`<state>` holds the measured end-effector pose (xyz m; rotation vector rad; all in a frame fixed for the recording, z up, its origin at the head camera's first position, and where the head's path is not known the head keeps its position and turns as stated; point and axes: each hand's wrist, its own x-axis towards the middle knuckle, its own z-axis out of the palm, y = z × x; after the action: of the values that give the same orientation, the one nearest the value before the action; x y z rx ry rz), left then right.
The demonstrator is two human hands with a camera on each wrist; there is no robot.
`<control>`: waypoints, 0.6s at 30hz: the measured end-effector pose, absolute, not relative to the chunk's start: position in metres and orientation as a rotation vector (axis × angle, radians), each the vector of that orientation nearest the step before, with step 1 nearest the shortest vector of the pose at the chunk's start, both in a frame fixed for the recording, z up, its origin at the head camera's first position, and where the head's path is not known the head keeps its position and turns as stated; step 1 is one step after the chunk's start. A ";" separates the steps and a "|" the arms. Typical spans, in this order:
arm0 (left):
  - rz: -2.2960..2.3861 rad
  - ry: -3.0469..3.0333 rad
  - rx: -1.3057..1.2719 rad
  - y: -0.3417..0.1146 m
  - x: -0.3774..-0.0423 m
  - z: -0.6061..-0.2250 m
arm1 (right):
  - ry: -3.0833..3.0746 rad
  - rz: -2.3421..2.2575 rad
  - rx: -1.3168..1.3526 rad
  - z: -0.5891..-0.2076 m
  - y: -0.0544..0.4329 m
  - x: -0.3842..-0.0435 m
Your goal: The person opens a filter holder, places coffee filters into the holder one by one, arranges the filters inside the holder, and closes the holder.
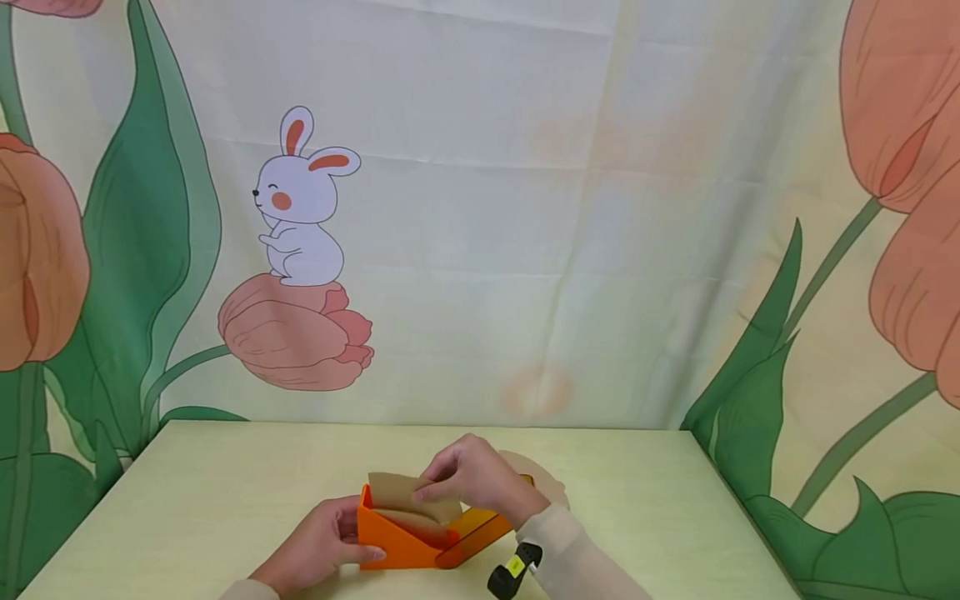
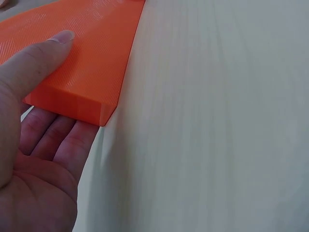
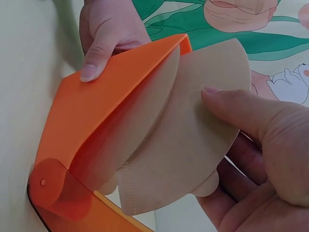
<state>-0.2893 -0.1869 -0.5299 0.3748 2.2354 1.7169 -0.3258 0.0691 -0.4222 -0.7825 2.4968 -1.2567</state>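
An orange coffee filter holder (image 1: 393,546) stands near the front of the table, its translucent orange lid (image 1: 480,533) swung out to the right on a hinge. My left hand (image 1: 324,537) grips the holder's left end, thumb on the near face (image 2: 91,58) and fingers on the far side. Brown paper coffee filters (image 3: 149,96) sit inside the holder. Above its opening, my right hand (image 1: 476,479) pinches a brown paper coffee filter (image 3: 178,125) between thumb and fingers. That filter's crimped edge shows low in the right wrist view, beside the filters in the holder.
A rounded beige piece (image 1: 555,483) lies behind my right wrist, partly hidden by it. A black device with a yellow label (image 1: 513,571) is at the right sleeve. Behind the pale table (image 1: 247,467) hangs a cloth backdrop (image 1: 465,208) printed with tulips and a rabbit.
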 end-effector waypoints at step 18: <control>1.739 2.226 0.429 -0.188 -0.289 -0.532 | 2.454 -1.257 -0.845 -0.427 0.065 -0.332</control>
<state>-0.2890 -0.1875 -0.5315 0.4292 2.2256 1.7395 -0.3322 0.0652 -0.4266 -0.8449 2.4545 -1.2567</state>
